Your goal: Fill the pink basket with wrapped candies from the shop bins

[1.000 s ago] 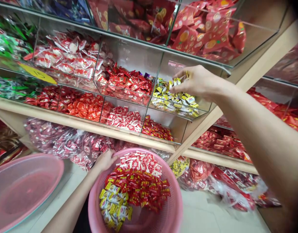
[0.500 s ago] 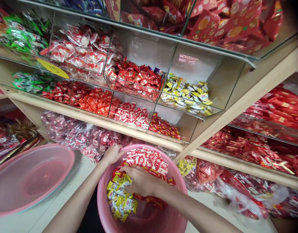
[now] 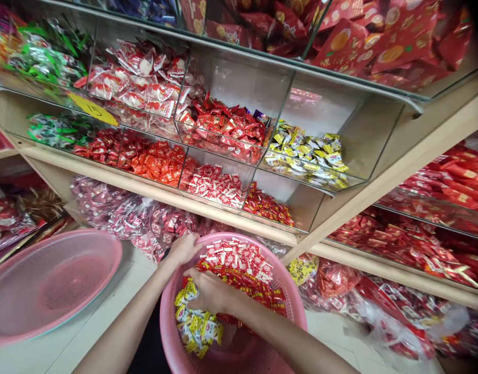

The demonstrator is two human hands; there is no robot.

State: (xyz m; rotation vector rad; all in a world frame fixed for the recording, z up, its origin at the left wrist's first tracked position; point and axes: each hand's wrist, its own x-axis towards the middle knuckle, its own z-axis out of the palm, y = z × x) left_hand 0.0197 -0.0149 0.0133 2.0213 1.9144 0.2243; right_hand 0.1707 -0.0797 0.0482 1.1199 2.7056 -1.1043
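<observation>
My left hand grips the upper left rim of a pink basket. Inside the basket, my right hand reaches down onto yellow-and-white wrapped candies on the left side. Its fingertips are hidden among the wrappers, so what it holds, if anything, cannot be made out. Red-and-white candies lie at the far side of the basket, and red candies with yellow print lie between them and my right forearm.
Ahead stands a wooden shelf with glass-fronted compartments of candies and a yellow tag marked 15. A second pink basket sits on the floor at the left. Bagged candies lie under the shelf.
My right hand has moved slightly left over the yellow-and-white candies, showing more of the red ones. The view has shifted a little; my left hand stays on the rim.
</observation>
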